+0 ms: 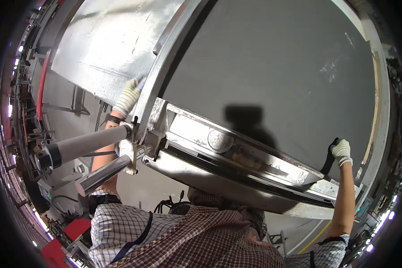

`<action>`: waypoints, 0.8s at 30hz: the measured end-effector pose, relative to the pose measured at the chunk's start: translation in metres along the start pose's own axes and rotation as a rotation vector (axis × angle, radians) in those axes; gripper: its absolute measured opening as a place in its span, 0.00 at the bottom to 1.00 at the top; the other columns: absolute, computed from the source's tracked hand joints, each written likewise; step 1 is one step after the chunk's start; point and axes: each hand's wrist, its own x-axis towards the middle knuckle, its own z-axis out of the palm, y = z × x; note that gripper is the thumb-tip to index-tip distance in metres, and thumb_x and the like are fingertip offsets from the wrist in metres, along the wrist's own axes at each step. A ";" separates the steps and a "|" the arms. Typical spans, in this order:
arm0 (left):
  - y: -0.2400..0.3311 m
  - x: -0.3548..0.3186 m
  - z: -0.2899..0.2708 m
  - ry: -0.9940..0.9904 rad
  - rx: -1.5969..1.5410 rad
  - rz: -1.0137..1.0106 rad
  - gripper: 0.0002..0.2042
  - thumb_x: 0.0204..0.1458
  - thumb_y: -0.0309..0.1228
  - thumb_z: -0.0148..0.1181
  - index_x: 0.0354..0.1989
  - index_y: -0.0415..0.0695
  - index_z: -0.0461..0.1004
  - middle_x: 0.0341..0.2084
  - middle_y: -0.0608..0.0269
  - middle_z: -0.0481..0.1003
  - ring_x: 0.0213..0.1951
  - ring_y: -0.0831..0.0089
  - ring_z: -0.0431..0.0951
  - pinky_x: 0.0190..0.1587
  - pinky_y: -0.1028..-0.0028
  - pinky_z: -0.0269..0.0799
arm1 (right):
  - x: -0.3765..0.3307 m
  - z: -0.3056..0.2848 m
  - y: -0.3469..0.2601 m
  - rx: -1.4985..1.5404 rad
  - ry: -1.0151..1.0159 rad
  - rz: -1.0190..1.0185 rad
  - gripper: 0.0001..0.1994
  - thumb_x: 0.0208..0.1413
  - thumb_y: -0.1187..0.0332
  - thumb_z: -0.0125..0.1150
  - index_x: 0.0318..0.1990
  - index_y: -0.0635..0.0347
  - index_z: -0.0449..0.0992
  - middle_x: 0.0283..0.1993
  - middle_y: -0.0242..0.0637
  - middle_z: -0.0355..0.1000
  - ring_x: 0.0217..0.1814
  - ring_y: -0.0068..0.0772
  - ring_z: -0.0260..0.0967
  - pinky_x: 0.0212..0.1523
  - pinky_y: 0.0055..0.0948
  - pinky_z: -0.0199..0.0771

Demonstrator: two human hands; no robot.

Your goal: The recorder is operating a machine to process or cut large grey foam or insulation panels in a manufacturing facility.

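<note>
Fingers of the left hand (128,95), in a striped glove, reach up to the outer side of the long metal rail (152,85) and seem to touch it; their tips blur there, so I cannot tell whether they grip it or only rest on it. Fingers of the right hand (342,152), gloved alike, are curled at the near right part of the gray panel (277,58). What they close on, if anything, is hidden, and the black strip (329,160) beside them may be shadow or a thing.

Further out, the gray panel fills the middle of the view, bordered on its left by the rail and on its right by a pale edging (379,96). A shallow metal trough (190,128) runs along its near side, with a curved beam (201,176) closer to the body. Panel and trough appear to be in place together, so I judge the work to be underway; how much is done or left cannot be read from this view, though neither hand looks clear of the equipment.

Beyond the left hand lies a shiny metal sheet (107,44); below it, a pale roller (85,145) and a bare rod (103,175) stick out leftward.
</note>
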 end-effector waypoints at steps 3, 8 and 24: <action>0.022 -0.011 -0.010 -0.212 0.103 -0.017 0.19 0.68 0.28 0.50 0.66 0.38 0.63 0.53 0.53 0.78 0.44 0.69 0.80 0.51 0.70 0.77 | 0.007 0.001 0.001 0.091 -0.069 0.074 0.12 0.42 0.63 0.65 0.27 0.65 0.81 0.30 0.55 0.78 0.38 0.57 0.79 0.42 0.46 0.79; -0.013 -0.023 -0.010 0.002 0.100 0.121 0.13 0.65 0.32 0.57 0.54 0.40 0.76 0.42 0.56 0.82 0.40 0.69 0.81 0.48 0.71 0.77 | 0.003 0.004 0.001 0.114 -0.027 0.029 0.14 0.44 0.63 0.64 0.33 0.65 0.83 0.35 0.60 0.78 0.42 0.60 0.78 0.47 0.46 0.79; -0.054 -0.201 -0.046 -0.030 0.688 -0.110 0.12 0.64 0.36 0.59 0.49 0.41 0.79 0.37 0.57 0.83 0.38 0.70 0.81 0.46 0.71 0.78 | -0.101 0.040 0.078 0.637 0.126 0.430 0.18 0.58 0.58 0.68 0.46 0.66 0.83 0.39 0.48 0.82 0.40 0.36 0.78 0.47 0.34 0.77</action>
